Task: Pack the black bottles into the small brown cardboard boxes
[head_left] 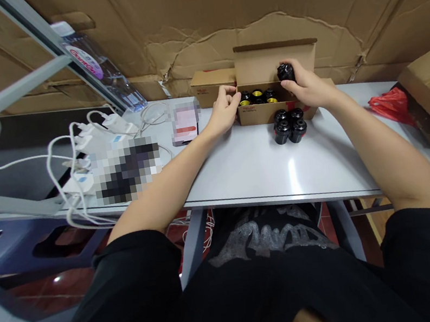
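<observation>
Where light falls, the held black cylinder [285,72] gleams.

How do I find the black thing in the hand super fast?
Find the white table, then the open cardboard box near its back edge. At that box's right side, the person's right hand holds the black piece. It's the only one held up; other black pieces sit inside or stand clustered in front.
</observation>
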The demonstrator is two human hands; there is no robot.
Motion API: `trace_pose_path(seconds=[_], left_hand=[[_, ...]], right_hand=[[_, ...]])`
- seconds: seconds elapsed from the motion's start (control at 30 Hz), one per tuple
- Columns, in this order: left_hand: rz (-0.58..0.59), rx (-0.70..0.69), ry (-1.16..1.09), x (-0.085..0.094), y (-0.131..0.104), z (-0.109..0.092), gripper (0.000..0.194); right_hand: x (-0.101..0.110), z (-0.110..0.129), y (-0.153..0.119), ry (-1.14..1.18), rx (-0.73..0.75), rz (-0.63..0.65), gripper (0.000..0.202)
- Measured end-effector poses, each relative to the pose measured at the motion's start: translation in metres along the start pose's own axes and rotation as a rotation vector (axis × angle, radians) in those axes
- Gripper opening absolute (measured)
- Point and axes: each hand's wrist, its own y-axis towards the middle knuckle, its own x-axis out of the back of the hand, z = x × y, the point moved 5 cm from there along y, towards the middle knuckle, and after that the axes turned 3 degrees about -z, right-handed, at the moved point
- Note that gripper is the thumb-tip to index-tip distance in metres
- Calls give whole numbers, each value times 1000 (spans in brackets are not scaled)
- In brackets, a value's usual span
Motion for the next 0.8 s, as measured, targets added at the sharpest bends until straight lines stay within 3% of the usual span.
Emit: trace_pose_path(seconds=[0.27, 0.37, 0.53, 0.8], left_hand=[[-2, -4, -35, -2, 1, 2, 15], [-9, 0, -47, -1, 1, 1, 23], [-15, 6, -48, 0, 1, 1, 42], [-12, 3, -25, 1, 2, 3, 37]], right_hand=[[5, 9, -5, -75, -12, -30, 72], [4, 10, -5, -90, -9, -13, 65], [1, 11, -6, -100, 24, -17, 66], [5, 16, -7, -74, 8, -38, 66]])
